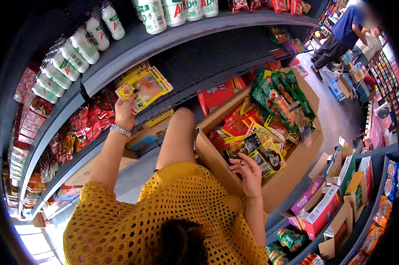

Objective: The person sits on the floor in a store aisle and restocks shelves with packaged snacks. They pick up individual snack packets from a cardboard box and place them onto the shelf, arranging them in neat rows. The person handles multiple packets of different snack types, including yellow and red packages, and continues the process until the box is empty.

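My left hand [125, 111] grips a flat, yellow-edged plastic snack packet [153, 86] by its near end. It holds the packet at a dark shelf [199, 59], where another yellow packet [133, 73] shows behind it. My right hand [249, 174] is over the near side of an open cardboard box [216, 164], its fingers slightly bent and apart, with nothing visible in them. Just beyond those fingertips are black-and-yellow snack packets [265, 154]. Red and yellow packets [241, 124] and long green packets [274, 96] fill the rest of the box.
White drink bottles [86, 46] line the upper shelf. Red snack packets [93, 121] lie left of my left hand. A red carton [219, 92] stands behind the box. Opened display boxes [322, 205] crowd the right-hand shelf. Farther along the aisle, a person [343, 28] stands.
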{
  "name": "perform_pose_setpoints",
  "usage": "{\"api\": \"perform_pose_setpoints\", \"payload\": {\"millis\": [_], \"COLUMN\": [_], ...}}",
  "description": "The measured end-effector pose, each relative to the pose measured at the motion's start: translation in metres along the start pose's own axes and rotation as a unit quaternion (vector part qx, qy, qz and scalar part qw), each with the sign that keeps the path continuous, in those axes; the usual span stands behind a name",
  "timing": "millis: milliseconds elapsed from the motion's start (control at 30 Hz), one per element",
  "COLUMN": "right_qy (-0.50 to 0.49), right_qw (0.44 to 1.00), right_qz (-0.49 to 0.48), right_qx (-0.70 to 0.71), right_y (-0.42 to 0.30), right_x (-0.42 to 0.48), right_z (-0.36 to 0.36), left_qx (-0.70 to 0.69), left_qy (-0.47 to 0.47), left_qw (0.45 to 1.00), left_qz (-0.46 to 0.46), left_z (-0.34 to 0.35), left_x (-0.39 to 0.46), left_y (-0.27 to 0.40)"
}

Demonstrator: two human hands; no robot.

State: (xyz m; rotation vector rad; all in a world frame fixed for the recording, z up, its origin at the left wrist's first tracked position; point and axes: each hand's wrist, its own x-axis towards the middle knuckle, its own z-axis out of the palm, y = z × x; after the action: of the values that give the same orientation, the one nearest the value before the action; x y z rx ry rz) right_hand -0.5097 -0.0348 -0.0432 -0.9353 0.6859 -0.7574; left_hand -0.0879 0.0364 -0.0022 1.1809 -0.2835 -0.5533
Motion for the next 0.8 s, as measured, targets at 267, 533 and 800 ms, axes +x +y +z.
{"api": "perform_pose_setpoints", "payload": {"millis": [267,533,800], "right_qy": [-0.004,-0.006,0.001], "right_qw": [1.000,1.000,1.000], "right_qz": [-0.002,-0.003,-0.008], "right_qx": [0.009,0.008,0.007], "right_y": [0.001,0.002,0.004], "right_x": [0.001,0.000,0.001], "right_z": [-0.003,-0.003,-0.004], "left_qx": [-0.036,0.306,0.330], "left_qy": [0.113,0.168,0.178], "left_qw": [0.988,0.867,0.878], "left_qz": [0.096,0.356,0.297], "left_z": [-0.005,-0.014,0.003], "left_x": [0.012,0.036,0.110], "left_y": [0.027,0.001,-0.050]}}
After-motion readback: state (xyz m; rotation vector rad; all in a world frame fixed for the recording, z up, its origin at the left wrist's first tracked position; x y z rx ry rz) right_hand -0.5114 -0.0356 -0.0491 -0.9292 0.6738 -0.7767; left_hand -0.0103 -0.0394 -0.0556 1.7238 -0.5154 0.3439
